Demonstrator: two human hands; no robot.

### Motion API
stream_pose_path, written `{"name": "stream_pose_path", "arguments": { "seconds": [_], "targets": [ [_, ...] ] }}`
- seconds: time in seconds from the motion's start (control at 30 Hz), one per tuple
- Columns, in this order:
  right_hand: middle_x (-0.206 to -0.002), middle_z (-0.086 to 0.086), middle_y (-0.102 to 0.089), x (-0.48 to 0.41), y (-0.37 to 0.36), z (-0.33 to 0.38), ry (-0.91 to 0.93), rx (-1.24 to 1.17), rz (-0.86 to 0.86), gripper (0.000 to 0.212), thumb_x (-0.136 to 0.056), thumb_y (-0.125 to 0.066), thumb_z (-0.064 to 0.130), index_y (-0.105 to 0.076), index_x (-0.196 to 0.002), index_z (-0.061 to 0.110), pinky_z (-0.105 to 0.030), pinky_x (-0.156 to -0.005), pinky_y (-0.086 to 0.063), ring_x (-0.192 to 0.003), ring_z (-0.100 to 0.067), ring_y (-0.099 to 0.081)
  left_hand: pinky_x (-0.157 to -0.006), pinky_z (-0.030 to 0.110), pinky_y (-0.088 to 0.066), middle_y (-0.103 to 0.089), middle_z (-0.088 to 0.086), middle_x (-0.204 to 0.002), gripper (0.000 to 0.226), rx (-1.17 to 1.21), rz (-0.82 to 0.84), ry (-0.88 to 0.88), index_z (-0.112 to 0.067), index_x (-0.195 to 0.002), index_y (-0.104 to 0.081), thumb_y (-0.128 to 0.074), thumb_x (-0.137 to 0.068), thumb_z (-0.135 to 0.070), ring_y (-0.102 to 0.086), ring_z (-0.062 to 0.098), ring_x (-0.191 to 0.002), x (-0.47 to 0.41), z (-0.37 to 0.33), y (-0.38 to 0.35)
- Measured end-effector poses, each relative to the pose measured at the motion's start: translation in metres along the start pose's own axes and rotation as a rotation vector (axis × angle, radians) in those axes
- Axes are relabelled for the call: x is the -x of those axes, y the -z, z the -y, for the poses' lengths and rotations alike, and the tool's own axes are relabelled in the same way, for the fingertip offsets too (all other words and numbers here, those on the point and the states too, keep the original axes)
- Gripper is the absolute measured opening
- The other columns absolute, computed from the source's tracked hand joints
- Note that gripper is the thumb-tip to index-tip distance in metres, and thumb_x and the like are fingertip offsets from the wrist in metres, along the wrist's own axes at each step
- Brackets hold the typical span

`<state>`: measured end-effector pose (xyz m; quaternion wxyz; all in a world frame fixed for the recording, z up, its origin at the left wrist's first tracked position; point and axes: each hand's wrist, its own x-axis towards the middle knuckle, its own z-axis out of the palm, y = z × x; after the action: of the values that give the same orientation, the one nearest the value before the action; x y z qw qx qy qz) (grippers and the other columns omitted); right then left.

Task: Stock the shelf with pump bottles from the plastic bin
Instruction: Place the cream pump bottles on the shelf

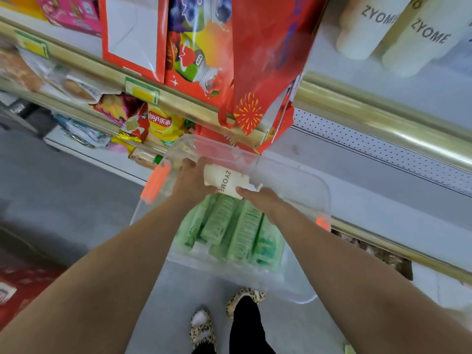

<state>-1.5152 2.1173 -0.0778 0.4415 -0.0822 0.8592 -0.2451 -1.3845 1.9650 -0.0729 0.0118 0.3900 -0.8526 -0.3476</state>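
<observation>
A clear plastic bin with orange latches stands on the floor below me. Inside it lie several green pump bottles side by side. Above them a cream pump bottle marked ZYOME lies across the bin, held between both hands. My left hand grips its base end. My right hand holds its lower side near the pump end. Two more cream ZYOME bottles stand on the white shelf at the upper right.
Red gift boxes and a red bag fill the shelf left of the cream bottles. Snack bags sit on lower shelves at left. A gold shelf rail runs diagonally. My feet in leopard slippers stand on the grey floor.
</observation>
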Motion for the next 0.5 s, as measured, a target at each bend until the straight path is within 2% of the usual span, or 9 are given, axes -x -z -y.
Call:
{"name": "stream_pose_path", "arguments": {
  "seconds": [0.07, 0.17, 0.23, 0.3, 0.37, 0.43, 0.5],
  "targets": [
    [-0.133, -0.004, -0.058, -0.003, -0.002, 0.001, -0.009, 0.025, -0.020, 0.113, -0.045, -0.058, 0.090, -0.058, -0.131, 0.018, -0.045, -0.106, -0.042, -0.124, -0.029, -0.051, -0.097, 0.044, -0.044, -0.043, 0.016, -0.129, 0.075, 0.055, 0.002, 0.008, -0.015, -0.131, -0.046, -0.086, -0.067, -0.017, -0.046, 0.035, -0.119, -0.003, -0.003, -0.004],
    [-0.135, -0.004, -0.056, -0.007, -0.002, -0.004, -0.012, 0.010, -0.007, 0.109, -0.055, -0.062, 0.085, -0.052, -0.139, 0.016, -0.046, -0.109, -0.040, -0.130, -0.031, -0.047, -0.082, 0.034, -0.040, -0.053, 0.012, -0.121, 0.071, 0.126, 0.048, 0.019, -0.015, -0.121, -0.042, -0.087, -0.066, -0.013, -0.052, 0.032, -0.111, -0.011, -0.002, 0.001],
    [-0.135, -0.001, -0.057, -0.005, 0.001, -0.005, -0.008, -0.087, 0.006, 0.114, -0.046, -0.065, 0.085, -0.053, -0.138, 0.020, -0.046, -0.107, -0.042, -0.130, -0.029, -0.047, -0.083, 0.036, -0.041, -0.049, 0.010, -0.121, 0.078, 0.054, 0.087, -0.002, -0.015, -0.122, -0.040, -0.089, -0.063, -0.020, -0.051, 0.032, -0.111, -0.015, -0.002, 0.006],
    [-0.126, 0.002, -0.063, -0.006, 0.001, -0.008, 0.030, -0.149, 0.020, 0.097, -0.054, -0.072, 0.077, -0.059, -0.132, 0.021, -0.043, -0.104, -0.045, -0.123, -0.026, -0.052, -0.093, 0.043, -0.042, -0.042, 0.012, -0.126, 0.094, -0.060, 0.111, -0.017, -0.015, -0.133, -0.037, -0.092, -0.058, -0.031, -0.046, 0.034, -0.116, -0.015, -0.004, 0.007],
    [-0.115, 0.004, -0.067, 0.000, 0.002, -0.006, 0.064, -0.174, 0.005, 0.076, -0.064, -0.076, 0.067, -0.063, -0.124, 0.022, -0.042, -0.102, -0.047, -0.117, -0.024, -0.056, -0.101, 0.049, -0.038, -0.034, 0.013, -0.129, 0.100, -0.125, 0.122, 0.009, -0.026, -0.141, -0.037, -0.091, -0.057, -0.039, -0.037, 0.036, -0.122, -0.010, -0.008, 0.005],
    [-0.115, 0.002, -0.067, 0.004, 0.004, -0.006, 0.094, -0.206, 0.020, 0.063, -0.076, -0.078, 0.056, -0.063, -0.125, 0.020, -0.039, -0.101, -0.047, -0.115, -0.023, -0.059, -0.102, 0.050, -0.038, -0.031, 0.011, -0.126, 0.098, -0.150, 0.132, 0.036, -0.034, -0.140, -0.040, -0.091, -0.056, -0.040, -0.034, 0.036, -0.123, -0.006, -0.010, 0.005],
    [-0.115, 0.001, -0.064, 0.005, 0.008, -0.008, 0.096, -0.215, 0.046, 0.057, -0.083, -0.076, 0.047, -0.061, -0.129, 0.016, -0.035, -0.096, -0.046, -0.115, -0.023, -0.058, -0.100, 0.050, -0.041, -0.032, 0.011, -0.124, 0.098, -0.231, 0.166, 0.048, -0.031, -0.137, -0.042, -0.090, -0.054, -0.046, -0.034, 0.035, -0.122, -0.003, -0.015, 0.008]
  ]
}}
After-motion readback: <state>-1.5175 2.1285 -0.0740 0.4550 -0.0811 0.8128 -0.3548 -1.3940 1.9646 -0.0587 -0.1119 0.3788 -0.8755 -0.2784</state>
